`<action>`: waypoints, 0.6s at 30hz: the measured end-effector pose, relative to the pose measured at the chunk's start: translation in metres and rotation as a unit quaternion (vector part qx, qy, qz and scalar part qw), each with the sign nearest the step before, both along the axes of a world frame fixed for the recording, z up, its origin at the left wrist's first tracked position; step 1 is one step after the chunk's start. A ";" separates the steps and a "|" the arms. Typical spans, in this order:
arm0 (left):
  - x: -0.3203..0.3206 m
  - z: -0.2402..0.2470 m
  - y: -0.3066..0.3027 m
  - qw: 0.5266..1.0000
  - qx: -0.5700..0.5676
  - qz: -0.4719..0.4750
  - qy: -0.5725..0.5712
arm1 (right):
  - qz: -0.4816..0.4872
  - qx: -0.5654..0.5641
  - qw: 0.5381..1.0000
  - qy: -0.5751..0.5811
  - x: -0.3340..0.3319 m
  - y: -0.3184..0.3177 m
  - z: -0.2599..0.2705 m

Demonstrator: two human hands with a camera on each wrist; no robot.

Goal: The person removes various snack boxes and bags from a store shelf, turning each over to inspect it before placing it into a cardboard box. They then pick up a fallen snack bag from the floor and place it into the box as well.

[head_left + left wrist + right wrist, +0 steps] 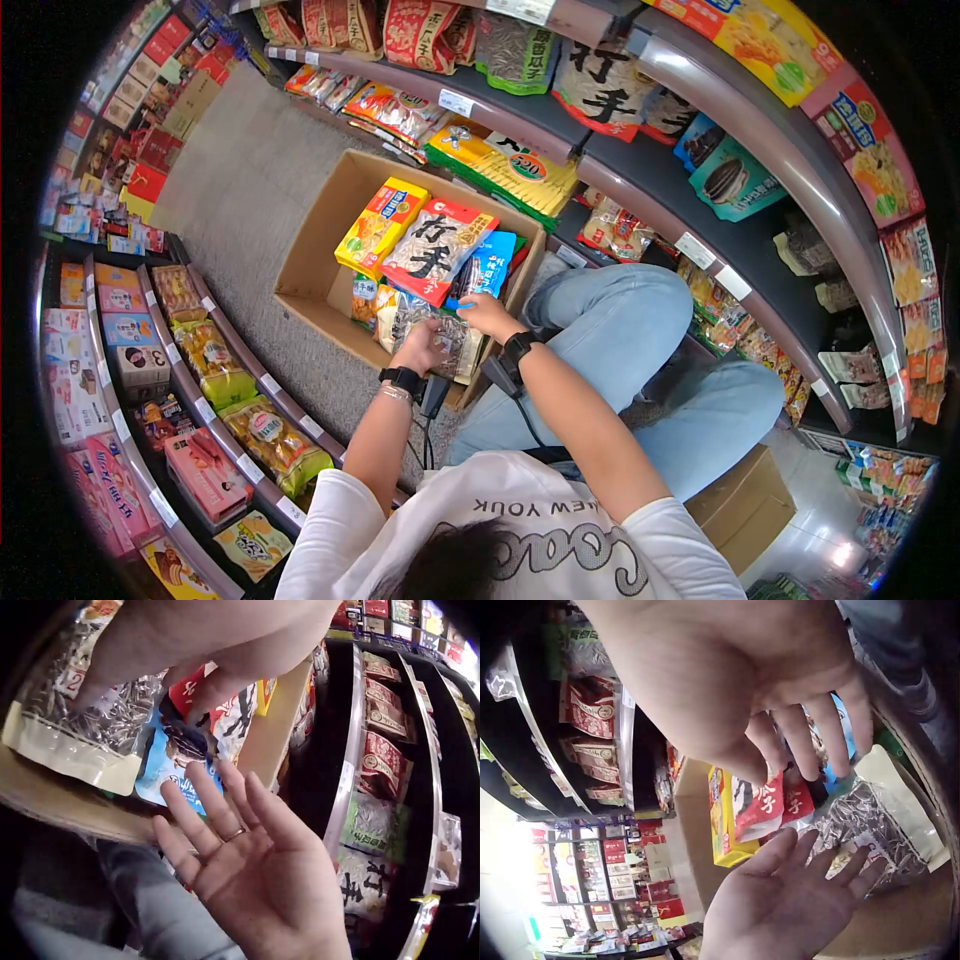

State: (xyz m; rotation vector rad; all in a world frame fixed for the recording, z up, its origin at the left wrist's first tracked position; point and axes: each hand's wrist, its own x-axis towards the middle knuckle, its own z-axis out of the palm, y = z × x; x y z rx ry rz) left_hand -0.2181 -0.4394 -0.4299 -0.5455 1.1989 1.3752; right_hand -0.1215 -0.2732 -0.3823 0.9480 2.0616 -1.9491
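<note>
An open cardboard box [312,245] holds several snack packs. Inside it are a yellow pack [383,225], a red-and-white bag [438,250] with black characters, and a blue bag [492,256]. At the near side lies a clear bag of striped sunflower seeds [105,731] with a cream edge. My left hand [422,345] rests over this bag, fingers extended across its surface, as the right wrist view [795,900] also shows. To its right, my right hand [488,315] hovers by the blue bag, fingers spread and palm turned inward, holding nothing; a ring [234,834] is on one finger.
Shelves of bagged snacks [515,165] curve along the right, close behind the box. Another low shelf [220,400] with packs runs along the left. My bent knees [620,310] flank the box's right side. Grey floor [240,170] stretches beyond, and a second cardboard box [745,505] stands behind.
</note>
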 end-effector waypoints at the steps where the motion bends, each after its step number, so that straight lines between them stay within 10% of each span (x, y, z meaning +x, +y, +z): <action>1: -0.003 0.007 0.008 1.000 -0.005 -0.011 -0.005 | -0.020 -0.019 1.000 0.001 0.000 0.004 0.005; 5: 0.006 0.050 0.022 0.990 -0.114 -0.027 0.076 | -0.068 -0.140 0.988 0.011 0.007 0.015 0.035; 11: 0.026 0.132 0.080 0.987 0.050 0.091 0.123 | -0.194 -0.326 0.913 0.150 0.028 0.038 0.089; 18: 0.086 0.223 0.175 0.939 0.231 -0.096 0.237 | -0.269 -0.335 0.819 0.380 0.114 0.094 0.178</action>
